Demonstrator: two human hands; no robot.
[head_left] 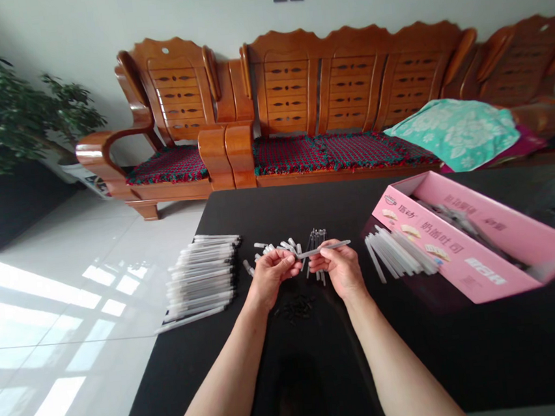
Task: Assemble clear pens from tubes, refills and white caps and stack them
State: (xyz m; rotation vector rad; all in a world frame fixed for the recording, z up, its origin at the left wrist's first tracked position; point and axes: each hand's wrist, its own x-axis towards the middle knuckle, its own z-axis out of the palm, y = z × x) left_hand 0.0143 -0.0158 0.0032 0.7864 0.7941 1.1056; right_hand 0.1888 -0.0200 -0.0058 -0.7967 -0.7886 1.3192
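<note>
- Slim, translucent greyish-white plastic pen barrel [310, 252]: held between both hands over the glossy black tabletop [469, 359].
- Left hand [274, 272]: pinches its 9 o'clock end.
- Right hand [342, 268]: thumb and fingers grip it toward 3 o'clock.
- Small black plastic pieces [296, 309]: 7 o'clock.
- Row of whitish, black-ended pens [200, 274]: 9 o'clock.
- Frosted white tubes [400, 253]: 3 o'clock.

I see the desk [319, 387] carrying pale pens [200, 273] near its left edge, black pieces [297, 308] inward, white tubes [399, 252] beside a pink box [482, 270] near the far edge.
</note>
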